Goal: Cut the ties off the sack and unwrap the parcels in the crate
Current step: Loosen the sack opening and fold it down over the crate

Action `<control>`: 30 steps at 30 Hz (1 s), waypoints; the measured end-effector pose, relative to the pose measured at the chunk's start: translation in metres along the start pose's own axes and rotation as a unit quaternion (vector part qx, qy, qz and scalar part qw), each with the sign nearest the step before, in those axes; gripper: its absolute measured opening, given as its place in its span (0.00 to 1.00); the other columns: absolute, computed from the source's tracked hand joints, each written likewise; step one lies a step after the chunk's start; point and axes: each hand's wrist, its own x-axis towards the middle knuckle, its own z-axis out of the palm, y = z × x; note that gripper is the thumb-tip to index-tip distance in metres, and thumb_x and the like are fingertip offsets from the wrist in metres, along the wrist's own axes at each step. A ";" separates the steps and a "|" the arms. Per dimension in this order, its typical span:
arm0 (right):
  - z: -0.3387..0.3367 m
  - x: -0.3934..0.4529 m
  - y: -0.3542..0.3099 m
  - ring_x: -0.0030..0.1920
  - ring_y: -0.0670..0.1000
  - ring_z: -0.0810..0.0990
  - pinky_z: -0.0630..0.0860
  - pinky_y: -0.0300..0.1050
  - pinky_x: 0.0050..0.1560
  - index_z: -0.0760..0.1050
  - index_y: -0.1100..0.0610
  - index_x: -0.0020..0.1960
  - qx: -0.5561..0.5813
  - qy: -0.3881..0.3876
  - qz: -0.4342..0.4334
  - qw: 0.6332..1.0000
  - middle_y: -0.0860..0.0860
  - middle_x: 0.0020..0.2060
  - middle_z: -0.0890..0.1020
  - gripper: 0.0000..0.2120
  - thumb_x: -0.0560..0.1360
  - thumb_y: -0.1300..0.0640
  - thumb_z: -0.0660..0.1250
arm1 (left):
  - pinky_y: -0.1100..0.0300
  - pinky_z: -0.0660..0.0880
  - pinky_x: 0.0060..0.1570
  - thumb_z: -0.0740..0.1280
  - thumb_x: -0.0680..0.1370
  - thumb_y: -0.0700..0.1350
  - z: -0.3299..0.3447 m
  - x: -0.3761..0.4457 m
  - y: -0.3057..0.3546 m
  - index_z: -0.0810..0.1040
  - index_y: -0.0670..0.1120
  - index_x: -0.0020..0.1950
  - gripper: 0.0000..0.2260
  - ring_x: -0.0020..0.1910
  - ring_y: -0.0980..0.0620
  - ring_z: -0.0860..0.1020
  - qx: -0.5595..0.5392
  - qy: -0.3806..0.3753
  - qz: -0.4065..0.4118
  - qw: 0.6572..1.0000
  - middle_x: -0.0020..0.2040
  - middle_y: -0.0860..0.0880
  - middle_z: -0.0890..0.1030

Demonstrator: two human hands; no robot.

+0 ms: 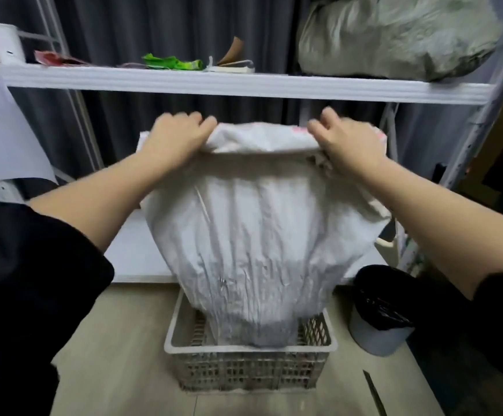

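Observation:
A big white woven sack (256, 235) hangs bulging, its lower end resting inside a grey mesh crate (250, 348) on the floor. My left hand (175, 133) grips the sack's upper edge at its left corner. My right hand (346, 136) grips the same edge at its right corner. Both hands hold the sack up in front of the shelves. What lies in the crate under the sack is hidden. No ties or parcels show.
A white shelf board (244, 85) crosses above the hands, bearing a stuffed grey sack (394, 37), green wrapping (172, 63) and a white cylinder (4, 40). A bin with a black liner (379, 307) stands right of the crate. A lower white shelf (136, 250) sits behind.

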 end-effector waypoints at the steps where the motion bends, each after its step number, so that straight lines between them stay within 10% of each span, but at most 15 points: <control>1: -0.005 0.003 0.002 0.35 0.62 0.76 0.49 0.39 0.26 0.70 0.62 0.56 0.017 0.014 0.038 0.999 0.63 0.49 0.73 0.19 0.67 0.60 0.67 | 0.58 0.60 0.27 0.64 0.68 0.34 -0.006 0.005 -0.002 0.72 0.37 0.47 0.09 0.29 0.39 0.76 -0.011 0.020 -0.034 0.999 0.35 0.37 0.75; 4: -0.003 -0.006 -0.004 0.37 0.62 0.77 0.52 0.40 0.27 0.71 0.63 0.59 0.048 0.041 0.046 0.997 0.63 0.51 0.74 0.21 0.70 0.53 0.58 | 0.64 0.52 0.25 0.59 0.68 0.35 0.000 0.006 0.005 0.70 0.41 0.43 0.05 0.26 0.43 0.73 0.011 0.108 -0.050 0.993 0.33 0.41 0.73; 8: 0.013 -0.033 -0.015 0.50 0.61 0.79 0.70 0.49 0.38 0.62 0.51 0.70 0.152 -0.162 0.042 0.974 0.53 0.63 0.69 0.26 0.74 0.45 0.62 | 0.68 0.48 0.25 0.56 0.70 0.35 0.017 -0.019 0.023 0.69 0.38 0.45 0.06 0.27 0.41 0.73 -0.056 0.059 -0.015 0.997 0.36 0.39 0.72; 14: 0.019 -0.033 -0.018 0.57 0.46 0.73 0.66 0.52 0.68 0.72 0.43 0.54 0.463 -0.367 0.107 0.800 0.43 0.54 0.74 0.31 0.63 0.23 0.52 | 0.68 0.43 0.26 0.71 0.63 0.29 0.012 -0.031 0.035 0.72 0.38 0.42 0.13 0.27 0.43 0.72 -0.048 -0.002 -0.032 0.998 0.35 0.41 0.72; 19: 0.034 -0.027 -0.039 0.72 0.53 0.62 0.60 0.59 0.70 0.52 0.46 0.76 0.296 -0.337 0.099 0.888 0.48 0.72 0.65 0.56 0.55 0.27 0.69 | 0.66 0.40 0.26 0.70 0.62 0.30 0.017 -0.037 0.035 0.73 0.40 0.39 0.11 0.28 0.45 0.71 -0.003 0.042 0.002 0.999 0.34 0.43 0.72; 24: 0.064 -0.031 -0.071 0.73 0.53 0.62 0.54 0.56 0.72 0.44 0.51 0.78 0.318 -0.297 0.110 0.894 0.50 0.71 0.67 0.64 0.54 0.36 0.78 | 0.59 0.56 0.23 0.58 0.66 0.31 0.024 -0.045 0.032 0.67 0.42 0.44 0.10 0.30 0.44 0.71 -0.077 0.141 0.105 0.981 0.35 0.42 0.72; 27: 0.079 -0.036 -0.085 0.63 0.55 0.70 0.59 0.52 0.68 0.51 0.55 0.76 0.292 -0.293 0.115 0.903 0.55 0.55 0.77 0.55 0.59 0.39 0.76 | 0.55 0.66 0.25 0.59 0.68 0.32 0.024 -0.050 0.032 0.66 0.42 0.46 0.10 0.30 0.44 0.70 -0.131 0.127 0.168 0.969 0.36 0.42 0.73; 30: 0.084 -0.034 -0.089 0.56 0.58 0.75 0.63 0.50 0.51 0.67 0.53 0.57 0.257 -0.245 0.113 0.928 0.53 0.49 0.80 0.23 0.67 0.45 0.69 | 0.53 0.71 0.36 0.69 0.67 0.50 0.021 -0.061 0.028 0.70 0.46 0.50 0.16 0.36 0.46 0.73 -0.124 0.017 0.211 0.970 0.42 0.47 0.75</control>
